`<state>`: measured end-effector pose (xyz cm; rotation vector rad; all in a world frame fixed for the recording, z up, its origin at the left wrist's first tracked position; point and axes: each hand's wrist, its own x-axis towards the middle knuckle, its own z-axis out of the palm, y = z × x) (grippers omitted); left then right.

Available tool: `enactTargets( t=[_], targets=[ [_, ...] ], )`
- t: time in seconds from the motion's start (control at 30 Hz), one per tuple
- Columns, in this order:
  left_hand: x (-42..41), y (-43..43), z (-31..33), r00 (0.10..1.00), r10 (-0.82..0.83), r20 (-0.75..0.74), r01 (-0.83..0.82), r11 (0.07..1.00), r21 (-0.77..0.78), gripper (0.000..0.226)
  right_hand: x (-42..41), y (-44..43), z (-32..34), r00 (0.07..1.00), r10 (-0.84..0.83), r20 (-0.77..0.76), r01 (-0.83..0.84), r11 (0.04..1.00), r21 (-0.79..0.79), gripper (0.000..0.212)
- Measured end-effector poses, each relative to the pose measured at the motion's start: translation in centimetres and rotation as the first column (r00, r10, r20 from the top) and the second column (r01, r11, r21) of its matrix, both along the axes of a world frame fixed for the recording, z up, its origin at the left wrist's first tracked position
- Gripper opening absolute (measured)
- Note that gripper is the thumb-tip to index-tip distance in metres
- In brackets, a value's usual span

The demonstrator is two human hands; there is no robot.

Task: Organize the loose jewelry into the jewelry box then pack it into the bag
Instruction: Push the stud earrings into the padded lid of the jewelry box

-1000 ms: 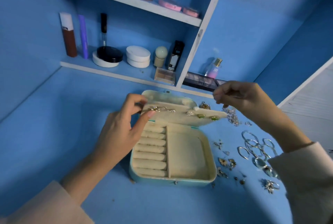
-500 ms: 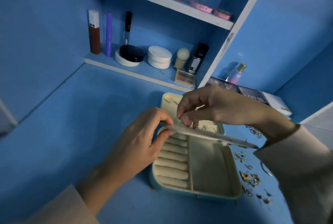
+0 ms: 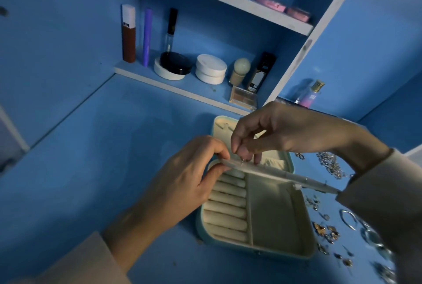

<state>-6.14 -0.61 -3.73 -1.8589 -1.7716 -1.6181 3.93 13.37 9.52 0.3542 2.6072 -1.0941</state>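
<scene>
An open cream-lined jewelry box (image 3: pixel 276 217) with a teal shell lies on the blue desk, its ring rolls on the left and an empty compartment on the right. A thin cream divider panel (image 3: pixel 285 175) stands edge-on across the box. My left hand (image 3: pixel 189 183) pinches the panel's left end. My right hand (image 3: pixel 280 132) pinches a small metal earring (image 3: pixel 242 162) at the panel's top edge. Loose jewelry (image 3: pixel 326 231) lies scattered on the desk right of the box, with a silver chain (image 3: pixel 331 165) further back.
Cosmetics fill the shelf behind: a brown bottle (image 3: pixel 128 34), a purple tube (image 3: pixel 147 36), round compacts (image 3: pixel 211 68), a black bottle (image 3: pixel 260 72) and a perfume bottle (image 3: pixel 311 94). A white shelf upright (image 3: pixel 303 50) stands behind the box.
My right hand came from the right side over to the divider panel with a small earring. The panel tipped up edge-on. The view moved closer and leftward.
</scene>
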Motion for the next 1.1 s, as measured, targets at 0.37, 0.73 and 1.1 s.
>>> enactTargets(
  t=[0.37,0.73,1.1],
  targets=[
    [0.1,-0.05,0.14,1.0,0.01,0.0,-0.01,1.0,-0.016,0.01,-0.1,-0.25,-0.04,1.0,0.021,0.009,-0.022,0.999,0.031,0.009],
    [0.02,-0.02,0.16,1.0,0.009,0.005,-0.009,1.0,0.0,0.009,0.05,-0.42,-0.07,1.0,0.022,-0.006,-0.021,0.999,0.029,0.011],
    [0.06,-0.1,0.12,1.0,0.018,-0.026,-0.018,1.0,-0.005,0.008,0.29,-0.13,-0.77,0.999,0.023,-0.025,-0.022,0.999,0.047,0.013]
  ],
)
